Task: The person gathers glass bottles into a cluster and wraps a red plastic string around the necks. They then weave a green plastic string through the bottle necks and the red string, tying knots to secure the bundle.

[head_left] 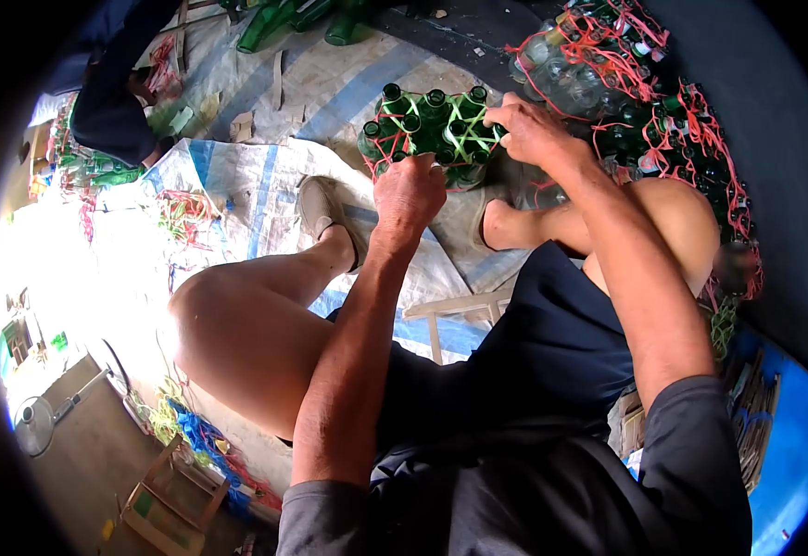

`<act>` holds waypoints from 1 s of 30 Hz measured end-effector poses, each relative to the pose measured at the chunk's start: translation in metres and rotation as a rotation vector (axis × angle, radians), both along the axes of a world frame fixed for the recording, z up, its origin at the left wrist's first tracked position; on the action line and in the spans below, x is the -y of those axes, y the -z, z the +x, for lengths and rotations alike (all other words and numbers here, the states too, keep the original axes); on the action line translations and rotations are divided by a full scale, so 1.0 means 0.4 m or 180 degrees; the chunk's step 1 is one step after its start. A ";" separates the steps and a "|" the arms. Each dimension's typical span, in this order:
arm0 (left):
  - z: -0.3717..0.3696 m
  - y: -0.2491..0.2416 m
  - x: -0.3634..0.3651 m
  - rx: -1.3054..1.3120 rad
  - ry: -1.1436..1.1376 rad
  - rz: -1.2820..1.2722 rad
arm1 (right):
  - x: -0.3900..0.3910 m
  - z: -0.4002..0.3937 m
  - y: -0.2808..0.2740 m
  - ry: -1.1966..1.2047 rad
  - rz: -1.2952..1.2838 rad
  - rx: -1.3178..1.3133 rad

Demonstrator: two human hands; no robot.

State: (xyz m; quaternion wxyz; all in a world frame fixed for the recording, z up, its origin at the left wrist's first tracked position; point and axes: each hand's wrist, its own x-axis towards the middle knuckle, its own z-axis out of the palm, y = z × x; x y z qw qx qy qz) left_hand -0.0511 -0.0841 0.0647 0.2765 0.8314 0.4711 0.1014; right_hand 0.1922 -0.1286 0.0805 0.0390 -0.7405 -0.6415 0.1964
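A bundle of green glass bottles stands upright between my feet. Light green string and red string criss-cross around the bottle necks. My left hand is closed at the near edge of the bundle; its fingertips are hidden behind the knuckles, and so is whatever they grip. At the right side of the bundle my right hand is closed, thumb and fingers pinched beside the green string. Whether the string lies between those fingers is too small to make out.
Clear bottles tied with red string and more dark green bottles line the right. Loose green bottles lie at the back on a striped tarp. Another person's dark-clothed leg is at upper left. A fan stands lower left.
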 end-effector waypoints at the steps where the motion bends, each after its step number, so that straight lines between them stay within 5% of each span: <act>1: -0.003 0.002 -0.003 -0.0061 0.0025 0.0000 | 0.001 -0.012 -0.004 0.0051 0.0019 -0.0110; 10: -0.017 -0.012 0.016 -0.0073 -0.0072 -0.0007 | 0.052 -0.147 -0.006 0.0016 0.1468 -0.0055; 12: -0.015 -0.016 0.019 -0.0126 -0.0066 -0.0024 | 0.054 -0.170 -0.007 0.0071 0.1051 -0.0007; 30: -0.005 -0.029 0.057 -0.0522 -0.0032 0.0410 | 0.053 -0.178 0.047 0.0321 0.1606 -0.0235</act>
